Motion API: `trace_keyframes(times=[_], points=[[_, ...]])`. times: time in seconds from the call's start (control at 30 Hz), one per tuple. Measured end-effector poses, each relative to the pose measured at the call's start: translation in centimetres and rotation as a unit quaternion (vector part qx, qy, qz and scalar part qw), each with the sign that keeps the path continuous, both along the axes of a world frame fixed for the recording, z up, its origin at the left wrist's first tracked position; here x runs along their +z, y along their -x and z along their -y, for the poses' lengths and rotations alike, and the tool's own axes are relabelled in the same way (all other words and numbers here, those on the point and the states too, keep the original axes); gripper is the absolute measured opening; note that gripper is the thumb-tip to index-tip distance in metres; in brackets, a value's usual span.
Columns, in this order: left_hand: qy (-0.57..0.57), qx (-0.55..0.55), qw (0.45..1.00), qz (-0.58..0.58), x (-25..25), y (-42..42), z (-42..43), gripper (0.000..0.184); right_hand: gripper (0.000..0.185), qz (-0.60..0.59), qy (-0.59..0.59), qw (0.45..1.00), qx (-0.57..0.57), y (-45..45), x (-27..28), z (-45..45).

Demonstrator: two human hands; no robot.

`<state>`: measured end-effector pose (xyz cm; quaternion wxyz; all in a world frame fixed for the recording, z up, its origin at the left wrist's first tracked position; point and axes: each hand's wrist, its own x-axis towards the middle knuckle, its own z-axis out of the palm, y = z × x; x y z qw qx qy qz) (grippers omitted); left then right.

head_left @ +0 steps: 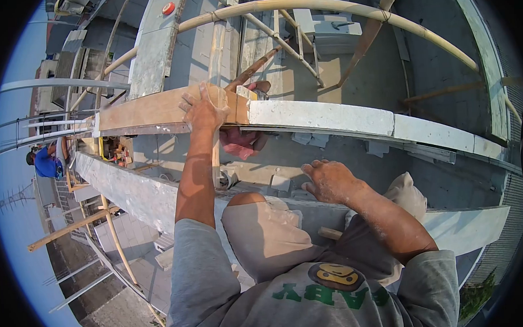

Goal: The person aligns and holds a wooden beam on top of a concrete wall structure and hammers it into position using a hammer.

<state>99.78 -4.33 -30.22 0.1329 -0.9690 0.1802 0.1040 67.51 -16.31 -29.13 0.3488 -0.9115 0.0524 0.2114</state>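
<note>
My left hand (205, 110) lies flat with fingers spread on top of a brown wooden board (150, 110). The board's right end meets a row of white blocks (323, 113) along the top of a narrow wall. My right hand (334, 179) hovers over the gap in front of that wall, fingers loosely bent and apart, with nothing in it. Below the board, near my left hand, a pinkish-red shape (239, 144) shows; what it is I cannot make out.
A whitish plank (129, 179) runs beneath my legs. Bamboo poles (302, 5) cross ahead, above a lower floor. A second plank (157, 52) carries a small red-orange round object (168, 8). Far left, a person in a blue shirt (47, 162) is at work.
</note>
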Motion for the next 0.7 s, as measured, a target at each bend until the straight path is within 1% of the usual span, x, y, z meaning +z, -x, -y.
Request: trace_keyframes(times=[0.07, 0.27, 0.5, 0.6, 0.67, 0.7], points=[[-0.009, -0.005, 1.0, 0.003, -0.1, 0.0, 0.0, 0.114, 0.037, 0.035, 0.0, 0.999, -0.019, 0.3, -0.2, 0.1], [0.02, -0.004, 1.0, -0.003, -0.8, -0.5, -0.5, 0.113, 0.036, 0.049, -0.02, 0.998, -0.016, 0.4, -1.0, 0.4], [0.033, 0.01, 0.999, -0.021, -0.7, -0.5, -0.4, 0.115, 0.036, 0.039, -0.016, 0.999, -0.018, 0.6, -0.4, 0.8], [0.027, 0.016, 0.999, -0.028, -0.8, -0.5, -0.3, 0.116, 0.038, 0.027, -0.013, 0.999, -0.017, 0.5, -0.1, 1.2], [-0.014, 0.026, 0.999, -0.028, 0.3, 0.0, 0.5, 0.115, 0.039, 0.012, -0.018, 1.0, -0.011, 0.3, 0.4, 1.2], [-0.017, 0.029, 0.999, -0.031, 0.2, 0.0, 0.5, 0.116, 0.04, 0.013, -0.02, 1.0, -0.008, 0.1, 0.5, 1.2]])
